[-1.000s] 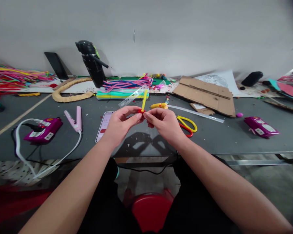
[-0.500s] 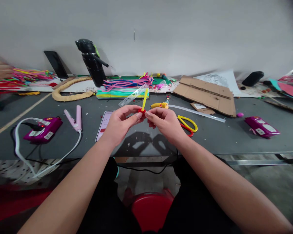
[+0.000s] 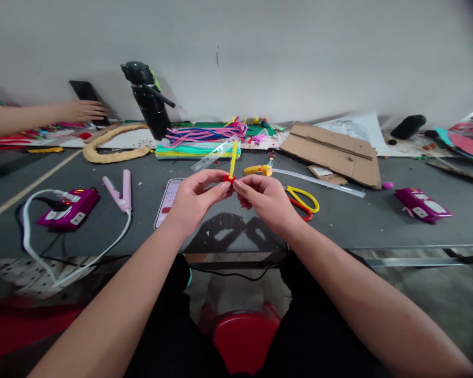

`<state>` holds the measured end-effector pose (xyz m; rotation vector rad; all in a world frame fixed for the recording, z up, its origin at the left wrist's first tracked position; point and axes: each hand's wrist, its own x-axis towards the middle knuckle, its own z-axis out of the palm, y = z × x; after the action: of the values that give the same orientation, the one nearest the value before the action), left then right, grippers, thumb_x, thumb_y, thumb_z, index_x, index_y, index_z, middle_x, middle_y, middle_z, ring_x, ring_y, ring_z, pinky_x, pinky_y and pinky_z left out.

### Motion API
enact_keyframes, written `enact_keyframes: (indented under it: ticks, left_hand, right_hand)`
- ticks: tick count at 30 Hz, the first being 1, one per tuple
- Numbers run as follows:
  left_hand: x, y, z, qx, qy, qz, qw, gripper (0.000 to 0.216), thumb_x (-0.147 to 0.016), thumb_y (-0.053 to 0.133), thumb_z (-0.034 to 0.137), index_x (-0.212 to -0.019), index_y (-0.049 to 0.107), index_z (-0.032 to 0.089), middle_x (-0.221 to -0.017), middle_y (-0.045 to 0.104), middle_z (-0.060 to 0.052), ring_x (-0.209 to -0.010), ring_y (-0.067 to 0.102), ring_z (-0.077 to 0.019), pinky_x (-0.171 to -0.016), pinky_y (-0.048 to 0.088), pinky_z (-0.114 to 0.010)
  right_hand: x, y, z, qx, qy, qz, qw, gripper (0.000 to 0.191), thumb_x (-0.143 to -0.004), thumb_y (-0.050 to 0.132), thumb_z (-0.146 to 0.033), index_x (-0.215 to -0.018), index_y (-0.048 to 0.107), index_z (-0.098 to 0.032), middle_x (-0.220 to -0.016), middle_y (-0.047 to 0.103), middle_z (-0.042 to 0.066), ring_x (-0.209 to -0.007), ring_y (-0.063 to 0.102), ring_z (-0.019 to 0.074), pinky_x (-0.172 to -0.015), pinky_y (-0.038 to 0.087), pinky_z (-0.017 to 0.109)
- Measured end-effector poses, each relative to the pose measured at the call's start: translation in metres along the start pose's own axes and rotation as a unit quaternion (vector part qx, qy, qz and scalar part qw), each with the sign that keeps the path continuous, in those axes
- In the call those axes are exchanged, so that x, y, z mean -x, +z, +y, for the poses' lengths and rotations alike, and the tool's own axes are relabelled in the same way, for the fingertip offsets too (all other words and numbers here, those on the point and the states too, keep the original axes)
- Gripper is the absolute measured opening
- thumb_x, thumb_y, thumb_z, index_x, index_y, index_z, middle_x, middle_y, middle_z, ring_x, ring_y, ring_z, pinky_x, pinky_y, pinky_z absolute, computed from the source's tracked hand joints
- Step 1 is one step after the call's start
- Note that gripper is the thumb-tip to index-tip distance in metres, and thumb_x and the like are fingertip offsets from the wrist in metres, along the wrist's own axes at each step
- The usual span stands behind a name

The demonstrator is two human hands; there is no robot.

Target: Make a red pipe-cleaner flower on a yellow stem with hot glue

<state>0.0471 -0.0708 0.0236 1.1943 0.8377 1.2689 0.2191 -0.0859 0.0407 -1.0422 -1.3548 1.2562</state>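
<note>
Between my two hands, above the table, is a small red piece with a yellow pipe cleaner standing up from it. My left hand pinches the red piece from the left with thumb and fingers. From the other side, my right hand is closed on it, fingertips pressed together. Below and left of my left hand lies a lit phone. Scissors with yellow and red handles lie just right of my right hand. Behind them rests a yellow glue gun with a clear glue stick alongside.
Bundled pipe cleaners, a clear ruler and a black bottle stand or lie at the back. Left are a pink hair straightener and a purple power strip. Cardboard lies right. Another person's hand reaches in from the left.
The other person's hand has reached further right, in front of the dark phone at the back left. My hands stay nearly still around the red piece; the yellow pipe cleaner tilts slightly more upright.
</note>
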Motion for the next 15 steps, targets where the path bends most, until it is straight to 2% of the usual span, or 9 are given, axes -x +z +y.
enact_keyframes:
  ticks: [9, 15]
  left_hand:
    - [0.0004, 0.0004, 0.0013, 0.017, -0.011, -0.01, 1.0, 0.023, -0.077, 0.084, 0.028, -0.098, 0.078, 0.021, -0.105, 0.077, -0.006, -0.102, 0.072, -0.0214, -0.097, 0.059, -0.039]
    - [-0.0004, -0.0009, 0.0037, 0.036, -0.032, -0.002, 0.999, 0.025, -0.077, 0.085, 0.03, -0.099, 0.078, 0.021, -0.103, 0.078, -0.007, -0.094, 0.075, -0.0206, -0.095, 0.059, -0.04]
  right_hand:
    - [0.001, -0.0002, -0.0019, 0.031, 0.003, 0.001, 1.0, 0.043, -0.078, 0.078, -0.059, -0.075, 0.066, -0.017, -0.059, 0.056, -0.003, -0.054, 0.05, 0.0097, -0.053, 0.042, 0.024]
    - [-0.0002, -0.0054, -0.0026, 0.023, -0.015, 0.003, 1.0, 0.043, -0.083, 0.074, -0.058, -0.07, 0.061, -0.018, -0.059, 0.055, -0.003, -0.055, 0.049, 0.0095, -0.054, 0.039, 0.025]
